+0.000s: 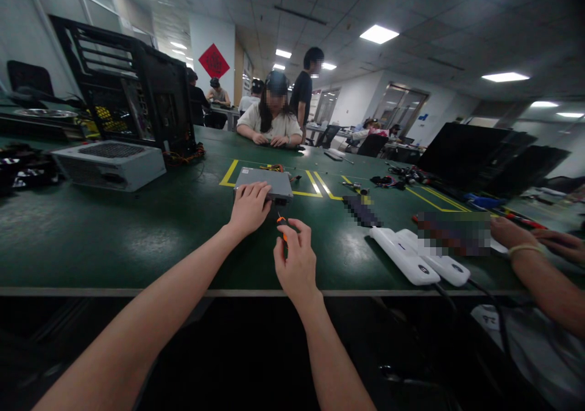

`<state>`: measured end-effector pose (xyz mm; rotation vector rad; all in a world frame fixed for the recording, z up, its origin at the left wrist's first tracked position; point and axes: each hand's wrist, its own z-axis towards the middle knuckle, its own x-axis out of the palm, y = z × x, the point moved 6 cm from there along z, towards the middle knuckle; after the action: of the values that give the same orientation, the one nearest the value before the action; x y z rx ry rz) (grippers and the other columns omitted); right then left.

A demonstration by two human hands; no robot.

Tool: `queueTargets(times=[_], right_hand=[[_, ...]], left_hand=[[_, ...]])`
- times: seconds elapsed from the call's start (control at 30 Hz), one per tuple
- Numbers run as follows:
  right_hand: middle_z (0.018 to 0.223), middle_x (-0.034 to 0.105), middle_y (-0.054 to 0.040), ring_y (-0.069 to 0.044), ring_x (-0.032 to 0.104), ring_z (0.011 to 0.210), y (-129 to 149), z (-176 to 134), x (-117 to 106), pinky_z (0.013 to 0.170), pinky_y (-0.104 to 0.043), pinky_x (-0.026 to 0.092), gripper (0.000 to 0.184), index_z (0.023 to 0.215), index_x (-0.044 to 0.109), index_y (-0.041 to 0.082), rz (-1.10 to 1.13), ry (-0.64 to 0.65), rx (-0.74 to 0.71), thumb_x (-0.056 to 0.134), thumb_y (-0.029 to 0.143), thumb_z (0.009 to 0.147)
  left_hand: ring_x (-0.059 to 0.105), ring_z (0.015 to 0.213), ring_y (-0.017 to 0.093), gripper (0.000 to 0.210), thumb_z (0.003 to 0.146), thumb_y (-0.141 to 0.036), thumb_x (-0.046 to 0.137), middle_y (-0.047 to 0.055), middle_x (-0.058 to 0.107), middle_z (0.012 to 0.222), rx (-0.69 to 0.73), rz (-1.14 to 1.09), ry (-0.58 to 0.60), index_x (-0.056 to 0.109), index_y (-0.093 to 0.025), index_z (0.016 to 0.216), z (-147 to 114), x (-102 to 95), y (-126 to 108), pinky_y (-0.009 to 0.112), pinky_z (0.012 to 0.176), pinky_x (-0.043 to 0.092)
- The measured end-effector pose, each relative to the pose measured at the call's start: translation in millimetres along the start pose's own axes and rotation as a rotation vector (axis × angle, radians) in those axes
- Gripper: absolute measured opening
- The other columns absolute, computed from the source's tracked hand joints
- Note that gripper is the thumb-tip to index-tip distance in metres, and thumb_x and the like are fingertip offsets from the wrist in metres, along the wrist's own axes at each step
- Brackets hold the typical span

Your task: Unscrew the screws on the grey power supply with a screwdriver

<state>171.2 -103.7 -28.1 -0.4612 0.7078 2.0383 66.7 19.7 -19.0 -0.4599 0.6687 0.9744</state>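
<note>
A grey metal computer power supply [280, 181] lies on the green table in front of me, a bundle of coloured wires at its far side. My left hand [250, 207] grips its near left part, fingers over the top. My right hand [296, 254] is closed around a screwdriver [282, 221] with an orange and black handle. The thin shaft points up at the near face of the power supply; whether the tip touches is too small to tell.
At left stand a larger power supply [112, 164] and an open black computer case [132, 88]. Right lie white power strips [404, 256], loose cables [397, 175] and dark monitors [475, 155]. A neighbour's hand [509, 234] is at far right; another person [272, 115] sits opposite.
</note>
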Motion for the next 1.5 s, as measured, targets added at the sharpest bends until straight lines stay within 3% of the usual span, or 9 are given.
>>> queueTargets(times=[0.1,0.37,0.5,0.63,0.9,1.03,1.13,1.37,1.5], right_hand=[[0.116,0.053,-0.0143,-0.020,0.061,0.098,5,0,3,0.076,-0.032,0.055,0.026,0.109,0.054,0.015,-0.002,0.040,-0.029,0.038,0.014,0.089],[0.097,0.061,-0.0093,-0.017,0.064,0.080,-3,3,-2,0.059,-0.026,0.053,0.026,0.103,0.054,0.016,-0.037,-0.039,0.116,0.037,0.033,0.094],[0.109,0.055,-0.0112,-0.018,0.063,0.086,3,2,-1,0.067,-0.030,0.054,0.020,0.103,0.054,0.017,-0.001,0.055,0.104,0.040,0.022,0.090],[0.116,0.051,-0.0137,-0.020,0.063,0.091,10,2,3,0.071,-0.032,0.055,0.028,0.109,0.051,0.015,-0.013,0.134,0.085,0.038,0.010,0.085],[0.096,0.061,-0.0083,-0.018,0.064,0.077,-2,7,-5,0.061,-0.028,0.052,0.025,0.103,0.053,0.017,-0.029,0.047,0.132,0.038,0.034,0.093],[0.117,0.052,-0.0141,-0.019,0.062,0.092,4,5,-4,0.070,-0.031,0.054,0.022,0.108,0.050,0.016,0.060,0.075,0.092,0.040,0.024,0.090],[0.118,0.051,-0.0155,-0.021,0.058,0.103,9,7,-2,0.078,-0.033,0.053,0.027,0.113,0.047,0.014,0.091,0.074,0.042,0.037,0.015,0.088],[0.094,0.062,-0.0086,-0.019,0.064,0.081,-3,9,-8,0.064,-0.029,0.052,0.029,0.105,0.053,0.017,-0.019,0.021,0.148,0.034,0.036,0.094],[0.111,0.056,-0.0125,-0.020,0.063,0.089,3,6,-6,0.066,-0.031,0.053,0.026,0.109,0.051,0.016,0.010,0.086,0.114,0.038,0.031,0.093]], left_hand=[[0.044,0.122,0.025,0.037,0.088,-0.026,0.040,0.008,0.052,0.132,-0.002,-0.006,0.002,0.049,-0.019,0.124,0,-0.1,0,0.043,0.103,0.027],[0.043,0.123,0.026,0.038,0.088,-0.025,0.041,0.009,0.052,0.132,-0.015,-0.028,0.010,0.049,-0.020,0.125,0,-0.6,0,0.045,0.104,0.027],[0.043,0.123,0.025,0.038,0.088,-0.025,0.041,0.009,0.052,0.132,-0.020,-0.032,0.013,0.049,-0.020,0.125,0,-1.5,0,0.044,0.104,0.027],[0.043,0.123,0.025,0.038,0.088,-0.026,0.040,0.009,0.052,0.133,-0.018,-0.035,0.018,0.049,-0.019,0.124,1,-1.4,0,0.043,0.105,0.026],[0.043,0.123,0.026,0.038,0.088,-0.026,0.041,0.009,0.052,0.132,-0.013,-0.020,0.015,0.049,-0.018,0.124,1,-1.0,0,0.044,0.104,0.027],[0.043,0.123,0.025,0.038,0.088,-0.025,0.041,0.008,0.052,0.132,-0.013,-0.011,0.011,0.049,-0.019,0.124,1,-1.4,0,0.043,0.104,0.027],[0.043,0.123,0.025,0.038,0.088,-0.026,0.041,0.008,0.052,0.132,-0.010,-0.008,0.015,0.049,-0.019,0.125,1,-0.9,0,0.043,0.104,0.027],[0.043,0.123,0.026,0.038,0.088,-0.026,0.041,0.008,0.052,0.133,-0.019,-0.013,0.017,0.049,-0.020,0.125,1,0.2,1,0.044,0.104,0.027],[0.043,0.123,0.025,0.038,0.088,-0.026,0.041,0.008,0.052,0.132,-0.012,-0.011,0.011,0.049,-0.020,0.124,0,-0.2,1,0.043,0.104,0.027]])
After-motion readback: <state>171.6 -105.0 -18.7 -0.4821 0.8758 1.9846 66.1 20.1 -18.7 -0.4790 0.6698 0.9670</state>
